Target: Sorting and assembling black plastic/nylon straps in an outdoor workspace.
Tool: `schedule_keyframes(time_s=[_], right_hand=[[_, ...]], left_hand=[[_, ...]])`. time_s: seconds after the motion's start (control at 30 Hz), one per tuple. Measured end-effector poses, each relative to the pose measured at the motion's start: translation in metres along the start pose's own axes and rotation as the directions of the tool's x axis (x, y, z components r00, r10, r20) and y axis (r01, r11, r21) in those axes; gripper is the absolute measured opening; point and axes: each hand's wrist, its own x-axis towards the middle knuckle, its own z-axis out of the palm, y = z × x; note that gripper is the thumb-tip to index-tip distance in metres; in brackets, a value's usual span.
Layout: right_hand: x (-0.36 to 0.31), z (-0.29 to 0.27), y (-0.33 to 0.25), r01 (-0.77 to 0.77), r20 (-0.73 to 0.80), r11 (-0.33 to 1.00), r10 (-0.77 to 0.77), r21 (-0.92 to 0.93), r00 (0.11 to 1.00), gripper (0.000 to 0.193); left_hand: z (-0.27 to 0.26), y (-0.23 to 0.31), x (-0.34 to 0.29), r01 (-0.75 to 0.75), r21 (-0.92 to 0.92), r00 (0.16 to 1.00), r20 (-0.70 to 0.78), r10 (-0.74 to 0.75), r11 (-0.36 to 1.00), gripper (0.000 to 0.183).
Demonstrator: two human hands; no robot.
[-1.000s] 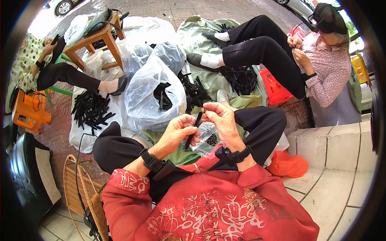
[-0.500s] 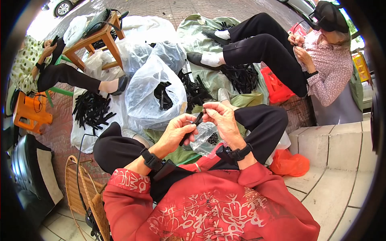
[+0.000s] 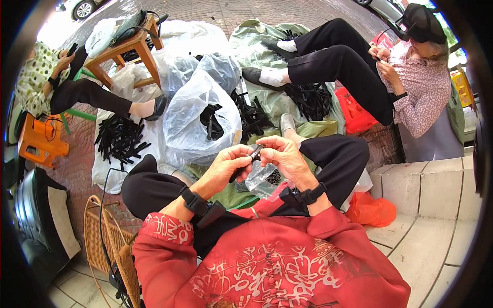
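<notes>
My left hand (image 3: 228, 165) is closed around a narrow black strip (image 3: 238, 173), whose upper end sticks out past the thumb and forefinger. My right hand (image 3: 286, 160) pinches at that upper end, where a small shiny piece shows between the fingertips; its exact kind is too small to tell. Both hands meet above my lap. Just below them lies a clear plastic bag (image 3: 259, 186) with small dark pieces inside, partly covered by my right hand.
Ahead stands a large translucent bag (image 3: 177, 120) with black pieces in it. Heaps of black strips (image 3: 120, 138) lie on sheets around it. Two people sit nearby, left and right. A wicker chair (image 3: 102, 233), wooden stool (image 3: 110, 64), red basket (image 3: 354, 113) and tiled step (image 3: 441, 187) surround me.
My right fingertips have come down onto the end of the black strip, closer to my left hand. The small piece they held apart now meets the strip. The view has shifted slightly.
</notes>
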Motion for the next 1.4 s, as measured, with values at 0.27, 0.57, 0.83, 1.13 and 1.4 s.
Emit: schedule_keyframes(time_s=[0.27,0.57,0.83,1.13,1.4], right_hand=[[-0.003,0.008,-0.003,-0.023,-0.025,0.989,0.027,0.143,0.999,0.027],[-0.005,0.008,-0.014,-0.021,0.056,0.991,0.028,-0.129,0.998,0.023],[-0.004,0.005,-0.008,0.017,0.112,0.971,0.010,-0.238,0.994,0.020],[-0.006,0.007,-0.013,-0.023,0.146,0.993,0.040,-0.113,0.988,0.020],[-0.008,0.009,-0.020,0.006,0.075,0.956,0.017,-0.294,0.997,0.019]], left_hand=[[0.003,0.002,-0.001,0.015,-0.005,0.999,0.036,-0.015,1.000,0.014],[-0.003,-0.001,-0.002,0.043,0.003,0.994,0.103,-0.043,0.999,0.014],[-0.002,0.001,-0.002,0.067,-0.122,0.991,0.127,-0.052,0.990,0.009],[0.004,0.005,-0.003,0.045,0.016,0.981,0.189,-0.047,0.999,0.015],[0.002,0.003,-0.010,0.040,0.089,0.995,0.089,-0.048,0.995,0.008]])
